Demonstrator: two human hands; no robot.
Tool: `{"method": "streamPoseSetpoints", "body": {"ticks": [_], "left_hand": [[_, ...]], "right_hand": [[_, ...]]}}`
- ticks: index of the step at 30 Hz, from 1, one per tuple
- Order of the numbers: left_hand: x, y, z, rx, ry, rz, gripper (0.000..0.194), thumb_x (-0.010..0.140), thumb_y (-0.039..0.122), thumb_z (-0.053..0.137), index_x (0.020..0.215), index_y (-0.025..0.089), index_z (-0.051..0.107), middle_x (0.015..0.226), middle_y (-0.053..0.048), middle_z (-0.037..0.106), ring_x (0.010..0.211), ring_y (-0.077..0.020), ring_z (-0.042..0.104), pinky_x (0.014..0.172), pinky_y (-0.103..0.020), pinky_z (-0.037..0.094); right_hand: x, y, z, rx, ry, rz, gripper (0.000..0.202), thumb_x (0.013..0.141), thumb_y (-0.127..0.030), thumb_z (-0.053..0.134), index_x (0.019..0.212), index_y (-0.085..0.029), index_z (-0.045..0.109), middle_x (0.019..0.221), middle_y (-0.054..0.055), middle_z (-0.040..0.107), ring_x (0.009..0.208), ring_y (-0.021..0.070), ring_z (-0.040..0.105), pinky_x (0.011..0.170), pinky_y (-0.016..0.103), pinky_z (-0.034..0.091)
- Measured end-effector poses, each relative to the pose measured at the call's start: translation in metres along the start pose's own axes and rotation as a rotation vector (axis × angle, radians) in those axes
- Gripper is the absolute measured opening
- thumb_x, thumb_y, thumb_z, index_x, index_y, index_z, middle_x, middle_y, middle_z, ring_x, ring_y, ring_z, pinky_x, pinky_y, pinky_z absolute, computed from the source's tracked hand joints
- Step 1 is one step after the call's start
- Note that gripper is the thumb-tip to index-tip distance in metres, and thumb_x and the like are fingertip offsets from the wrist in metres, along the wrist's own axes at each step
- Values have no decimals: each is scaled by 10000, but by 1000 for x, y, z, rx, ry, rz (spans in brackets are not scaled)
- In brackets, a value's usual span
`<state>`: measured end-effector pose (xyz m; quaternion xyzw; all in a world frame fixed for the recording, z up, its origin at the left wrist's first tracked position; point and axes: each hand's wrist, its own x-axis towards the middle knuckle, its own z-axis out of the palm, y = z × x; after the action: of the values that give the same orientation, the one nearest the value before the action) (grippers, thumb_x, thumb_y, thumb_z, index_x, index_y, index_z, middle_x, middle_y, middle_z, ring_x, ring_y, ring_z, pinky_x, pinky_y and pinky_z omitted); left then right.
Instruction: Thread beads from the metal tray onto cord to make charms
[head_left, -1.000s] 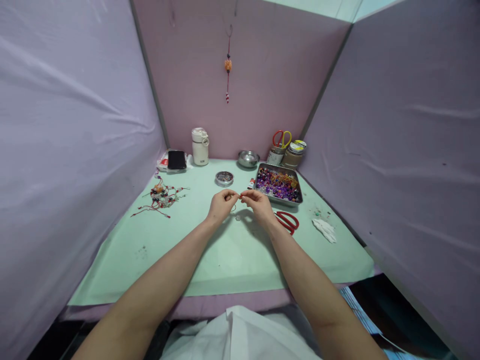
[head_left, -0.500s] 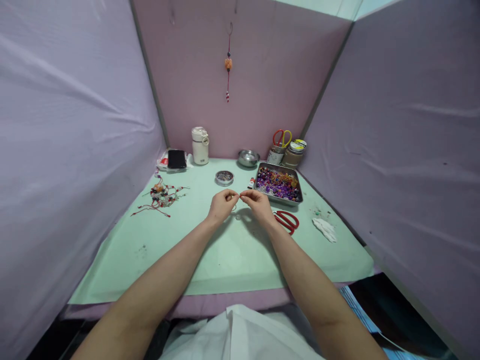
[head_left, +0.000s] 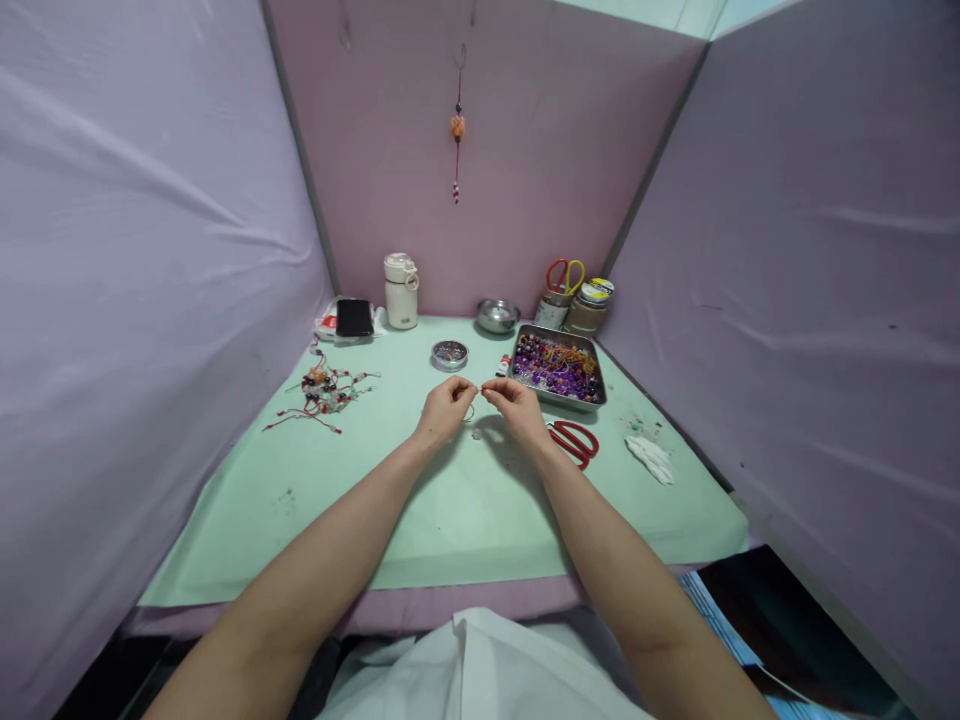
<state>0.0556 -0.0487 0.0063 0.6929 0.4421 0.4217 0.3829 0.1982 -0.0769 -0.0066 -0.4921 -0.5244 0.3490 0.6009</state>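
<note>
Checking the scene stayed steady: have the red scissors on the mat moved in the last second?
No. The red scissors lie as before, just in front of the bead tray.

Head-worn view, forward-down over green table (head_left: 465,520)

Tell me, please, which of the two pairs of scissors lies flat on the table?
The red-handled scissors beside the right hand lie flat; the red-and-yellow-handled scissors stand upright in a cup at the back.
</note>
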Motion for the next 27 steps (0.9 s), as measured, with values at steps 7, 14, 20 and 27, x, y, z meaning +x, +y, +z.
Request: {"method": "streamPoseSetpoints", "body": {"ticks": [7,14,20,27], "left_hand": [[0,0,-1,14,-1,16,197,770,338,520,762,164,612,669,5,589,614,-121,483,606,-250,363],[1,-2,0,5,-10,11,204,771,346,521,779,166,619,680,5,591,616,-120,480,612,-251,365],[0,-1,0,-12,-14,18,200,770,348,535,824,171,611,581,38,511,562,-113,454,564,-241,341],[-1,-2,0,-7,-33,71,171,769,329,531,767,173,602,540,48,477,545,-108,435,564,-240,330]], "right_hand": [[0,1,1,-18,-12,-17,196,689,-358,650,786,-188,647,814,34,659,756,161,569,754,307,452],[-1,0,1,-97,-32,-50,214,708,-379,630,798,-186,653,819,42,667,765,173,578,765,317,454],[0,0,0,-94,15,-52,231,704,-394,627,802,-186,648,821,44,668,770,177,580,759,320,455],[-2,-4,1,-81,18,-45,222,706,-386,629,801,-186,642,811,36,664,758,168,578,762,319,454]]}}
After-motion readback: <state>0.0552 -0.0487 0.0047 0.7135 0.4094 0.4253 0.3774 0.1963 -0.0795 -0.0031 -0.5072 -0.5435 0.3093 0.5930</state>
